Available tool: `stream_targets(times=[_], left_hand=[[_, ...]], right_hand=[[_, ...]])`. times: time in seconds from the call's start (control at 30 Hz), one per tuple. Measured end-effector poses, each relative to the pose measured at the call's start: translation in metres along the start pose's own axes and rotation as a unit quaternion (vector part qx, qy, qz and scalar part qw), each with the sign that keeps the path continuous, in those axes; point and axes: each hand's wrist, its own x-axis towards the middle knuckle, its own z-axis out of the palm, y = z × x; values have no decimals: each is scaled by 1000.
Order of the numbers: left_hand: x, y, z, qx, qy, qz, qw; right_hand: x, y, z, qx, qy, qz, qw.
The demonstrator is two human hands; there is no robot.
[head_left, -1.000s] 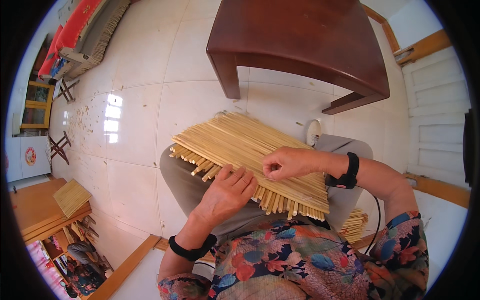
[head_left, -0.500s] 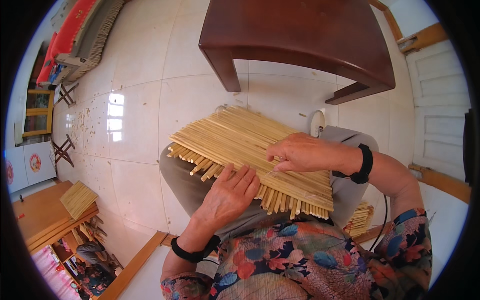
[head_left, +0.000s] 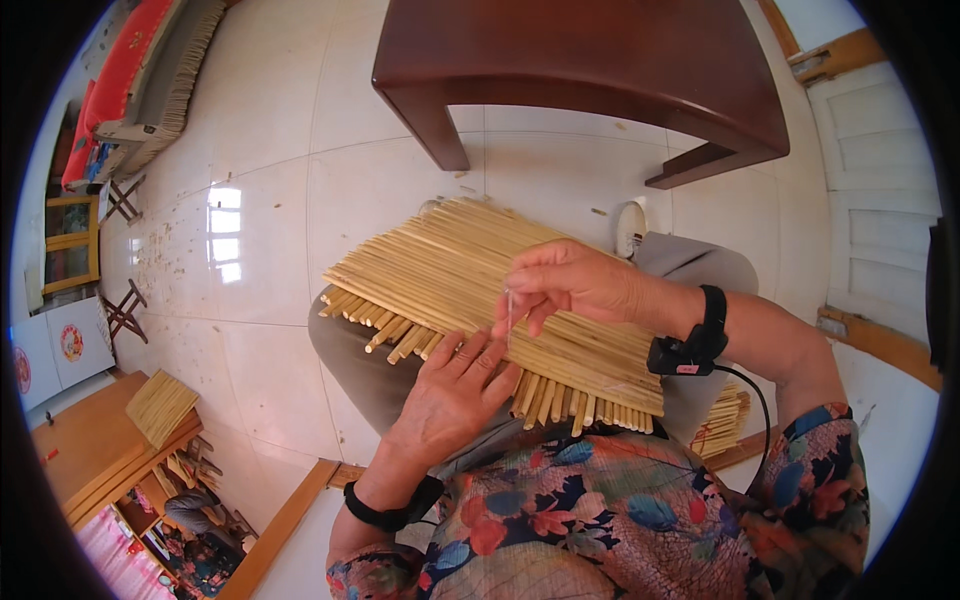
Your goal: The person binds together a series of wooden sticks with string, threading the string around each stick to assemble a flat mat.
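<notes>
A mat of straw-yellow stalks (head_left: 440, 255) lies across my lap, the stalks set side by side, with a second layer of stalk ends (head_left: 570, 403) jutting out below its near edge. My left hand (head_left: 450, 395) rests on that near edge, fingers stretched flat over the stalks. Just above the mat, my right hand (head_left: 575, 285) is closed in a pinch on a thin pale thread (head_left: 510, 318), which runs down towards the left fingertips. Whether a needle is on the thread cannot be made out.
A dark red wooden stool (head_left: 590, 70) stands ahead on the tiled floor (head_left: 260, 340). Beyond my right knee is a round white object (head_left: 630, 228). A stalk bundle (head_left: 722, 420) lies by my right side. Another stalk mat (head_left: 162, 408) sits on a wooden table (head_left: 90, 440) at left.
My right hand has lifted slightly and moved a little left, drawing the thread up from the mat. The left hand stays on the near edge. The whole view has shifted a little.
</notes>
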Motion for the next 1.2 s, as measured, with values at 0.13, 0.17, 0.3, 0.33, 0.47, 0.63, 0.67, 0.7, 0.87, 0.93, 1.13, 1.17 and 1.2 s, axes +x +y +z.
stream_targets(times=[0.13, 0.17, 0.3, 0.33, 0.47, 0.63, 0.67, 0.7, 0.87, 0.93, 1.13, 1.17, 1.2], left_hand=[[3, 0, -2, 5, 3, 0, 1000], [2, 0, -1, -1, -1, -8, 1000], [-2, 0, 6, 17, -2, -20, 1000], [-3, -2, 7, 8, -21, -16, 1000], [-5, -5, 12, 1, -24, -19, 1000], [-6, -7, 11, -5, -29, -7, 1000], [-6, -7, 12, -8, -33, -13, 999], [-6, -7, 13, -22, -37, -6, 999], [-7, -7, 11, 1, -18, -7, 1000], [-8, -6, 9, 20, -28, -2, 999], [-16, -4, 6, 114, 10, -41, 993], [-18, -6, 6, 134, 17, -54, 989], [-18, -8, 7, 139, 16, -52, 989]], right_hand=[[3, 6, 14, 41, -35, 1, 999], [3, 9, 17, 52, -40, -7, 998], [-1, 10, 21, -3, 0, 19, 1000], [-2, 10, 23, -25, 6, 22, 999], [-3, 10, 34, -112, 26, 5, 993], [-8, 8, 41, -187, 72, -31, 979], [-9, 8, 41, -216, 78, -39, 973], [-10, 8, 41, -212, 81, -33, 973], [-5, 3, 34, -160, 66, -29, 984], [-3, 1, 25, -206, 100, -58, 972], [-25, 3, -5, -333, 180, -105, 920], [-32, 4, -8, -444, 179, -122, 870], [-37, 3, -11, -547, 170, -160, 804]])
